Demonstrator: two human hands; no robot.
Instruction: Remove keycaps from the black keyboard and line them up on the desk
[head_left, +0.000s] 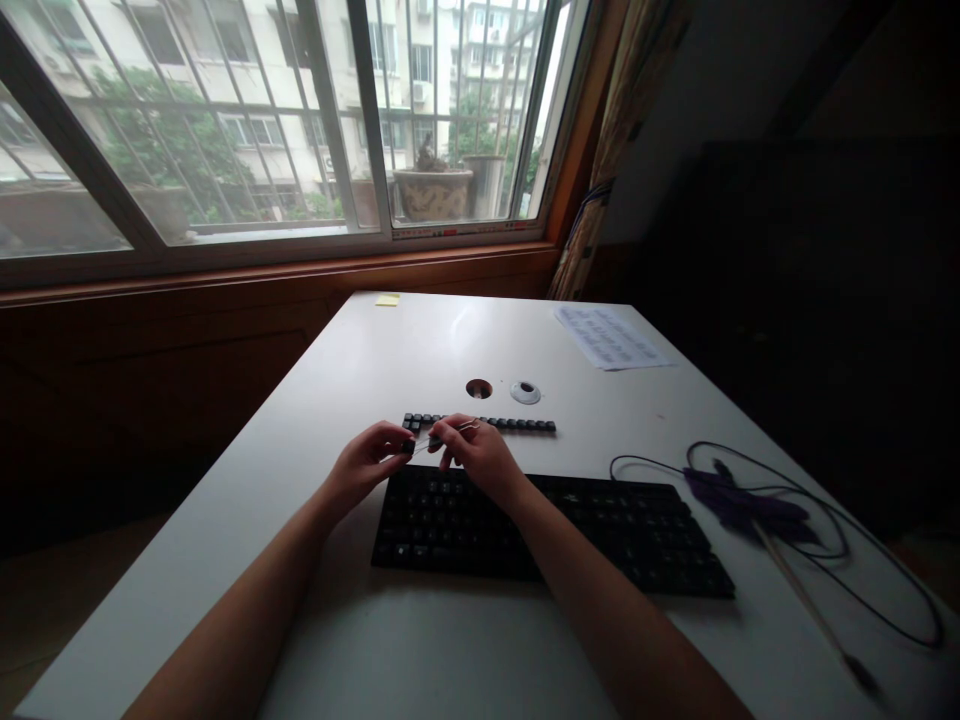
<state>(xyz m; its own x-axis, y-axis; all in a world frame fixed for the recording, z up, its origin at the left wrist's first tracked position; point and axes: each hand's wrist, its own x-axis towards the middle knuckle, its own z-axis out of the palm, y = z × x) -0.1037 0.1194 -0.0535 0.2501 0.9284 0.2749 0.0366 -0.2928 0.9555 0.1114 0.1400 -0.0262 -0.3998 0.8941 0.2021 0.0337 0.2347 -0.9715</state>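
Above the upper left of a black keyboard [630,530], both my hands meet. My left hand [367,458] pinches a small black keycap [409,446] between thumb and fingers. In the closed fingers of my right hand [476,455] is a wire keycap puller [422,447], whose thin wires reach to the keycap; part of its body is hidden by the fingers. Just behind the hands, a row of loose black keycaps [525,425] lies on the white table, partly covered by my right hand. The keyboard's upper left keys are also partly hidden.
A purple cloth brush [750,505] with a thin stick lies at the right, among loops of black cable [885,560]. Behind the keycaps are a round table hole [479,389] and its grey cover [526,392]. Printed sheets [611,338] and a yellow note [388,299] lie farther back.
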